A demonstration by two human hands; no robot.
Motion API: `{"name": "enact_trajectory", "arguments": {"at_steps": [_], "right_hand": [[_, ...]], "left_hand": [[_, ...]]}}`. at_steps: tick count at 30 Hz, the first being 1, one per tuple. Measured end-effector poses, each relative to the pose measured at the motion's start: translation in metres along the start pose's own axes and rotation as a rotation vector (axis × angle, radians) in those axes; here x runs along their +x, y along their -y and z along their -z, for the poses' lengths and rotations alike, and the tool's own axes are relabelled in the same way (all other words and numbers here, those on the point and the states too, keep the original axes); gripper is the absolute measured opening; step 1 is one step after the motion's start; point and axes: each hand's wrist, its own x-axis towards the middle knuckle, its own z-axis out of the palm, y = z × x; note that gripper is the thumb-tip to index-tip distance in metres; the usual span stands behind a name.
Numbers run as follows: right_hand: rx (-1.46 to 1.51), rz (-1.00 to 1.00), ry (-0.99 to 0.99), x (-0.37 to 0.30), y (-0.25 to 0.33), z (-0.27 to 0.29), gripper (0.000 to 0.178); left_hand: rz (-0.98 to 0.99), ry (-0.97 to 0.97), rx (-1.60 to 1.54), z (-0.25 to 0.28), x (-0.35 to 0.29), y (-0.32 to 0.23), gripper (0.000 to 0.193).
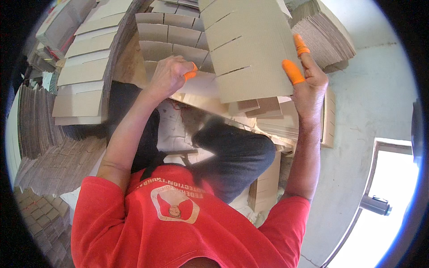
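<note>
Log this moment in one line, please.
left hand: curled over slotted brown cardboard grid, hold unclear; right hand: gripping slotted brown rectangular cardboard sheet; both hands: orange finger covers

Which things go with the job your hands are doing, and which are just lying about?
Seem part of the job:
slotted cardboard sheet, held in the right hand
cardboard dividers, by the left hand
orange finger covers, on both hands

Seem just lying about, untouched:
box, upper left
cardboard stack, far left
cardboard pile, upper right, perhaps spare
</note>
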Motion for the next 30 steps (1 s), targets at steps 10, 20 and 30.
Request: {"name": "enact_trajectory", "arguments": {"at_steps": [10,20,30], "right_hand": [[-0.034,-0.056,0.056,0.001,0.003,-0.011,0.052],[-0.028,0.122,0.151,0.006,-0.014,-0.041,0.053],[0.012,-0.034,0.303,-0.001,-0.01,-0.077,0.056]], "left_hand": [[0.015,-0.011,-0.018,-0.003,0.004,0.002,0.012],[0.036,0.009,-0.025,-0.002,0.01,0.0,0.01],[0.057,-0.013,-0.019,-0.007,0.013,0.004,0.005]]}}
